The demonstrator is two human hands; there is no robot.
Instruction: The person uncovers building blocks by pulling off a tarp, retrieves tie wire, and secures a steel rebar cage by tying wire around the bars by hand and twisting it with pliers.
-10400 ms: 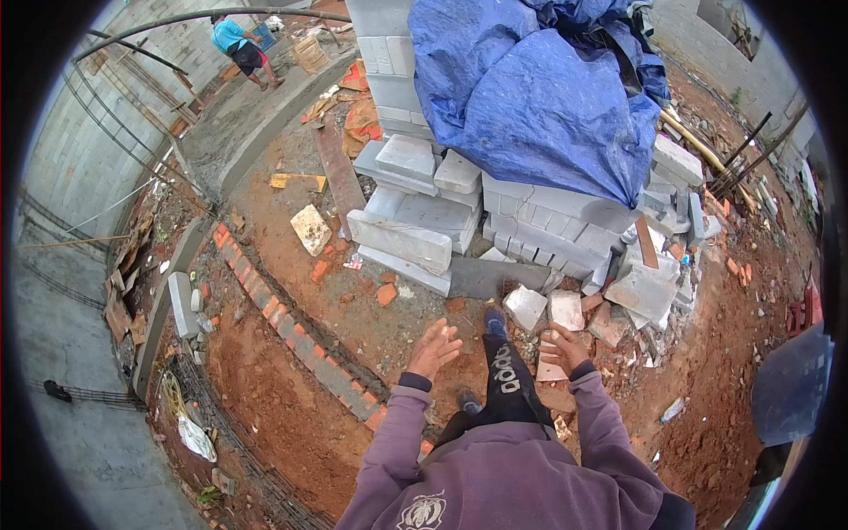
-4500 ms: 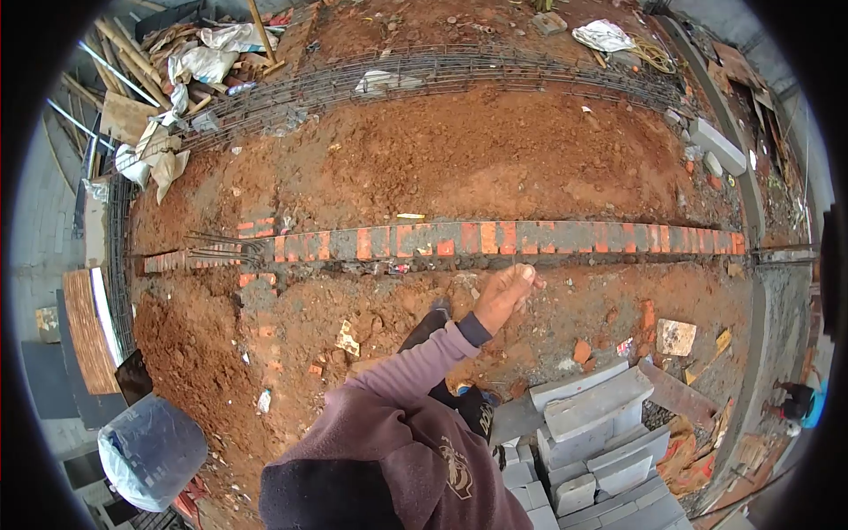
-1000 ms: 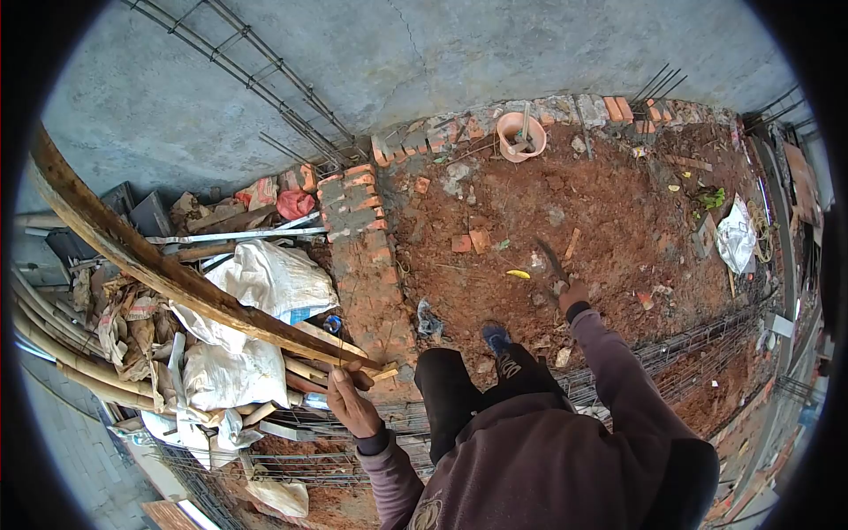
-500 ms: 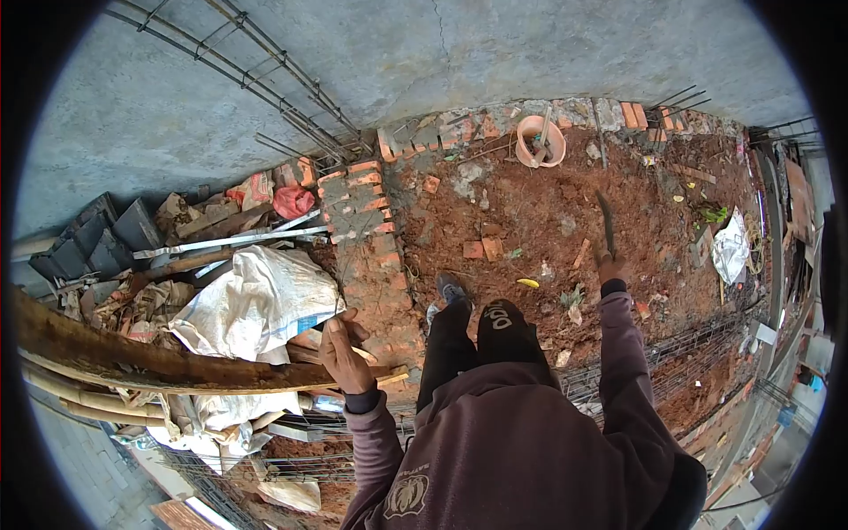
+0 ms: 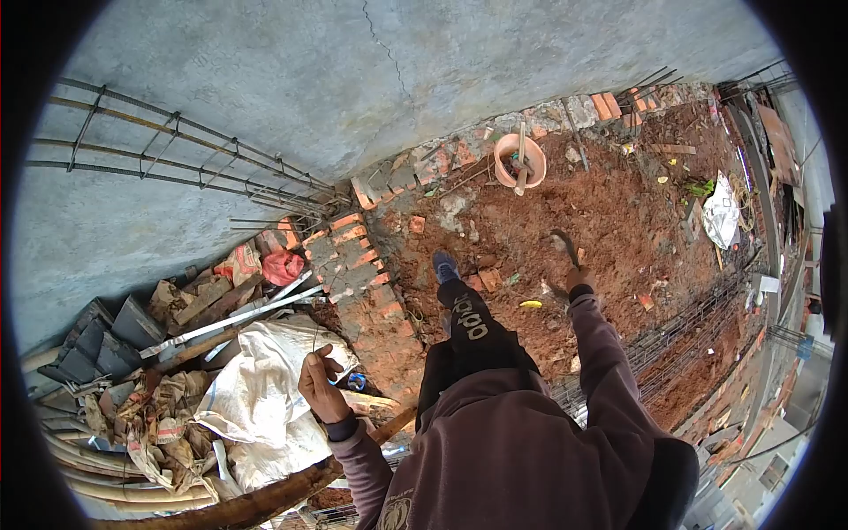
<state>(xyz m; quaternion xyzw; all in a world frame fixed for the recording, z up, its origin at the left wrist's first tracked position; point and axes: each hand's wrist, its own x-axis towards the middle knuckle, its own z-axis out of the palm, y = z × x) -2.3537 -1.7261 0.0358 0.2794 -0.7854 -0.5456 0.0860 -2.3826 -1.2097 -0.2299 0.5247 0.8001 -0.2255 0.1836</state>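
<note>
My right hand (image 5: 579, 281) is closed round the handle end of a sickle (image 5: 568, 245), its dark curved blade pointing away from me over the reddish soil. On the left, my left hand (image 5: 323, 385) has its thumb and fingers bent together beside a white woven sack (image 5: 256, 389). A thin dark line stands up above these fingertips, too fine to name. Below the left forearm runs a long curved wooden plank (image 5: 291, 495). My shoe (image 5: 444, 265) is on the soil by the low brick footing (image 5: 375, 305).
An orange bucket (image 5: 505, 148) with a wooden-handled tool stands near the grey wall (image 5: 265, 79). Steel rebar (image 5: 177, 146) juts out at left. Loose bricks (image 5: 483, 280), a yellow peel-like piece (image 5: 531, 305) and a white bag (image 5: 722, 212) lie on the ground.
My view has turned and shifted. The left hand has moved left and down, off the plank's end, which now lies lower. The sickle has turned, showing its hooked curve, and a leg has stepped forward.
</note>
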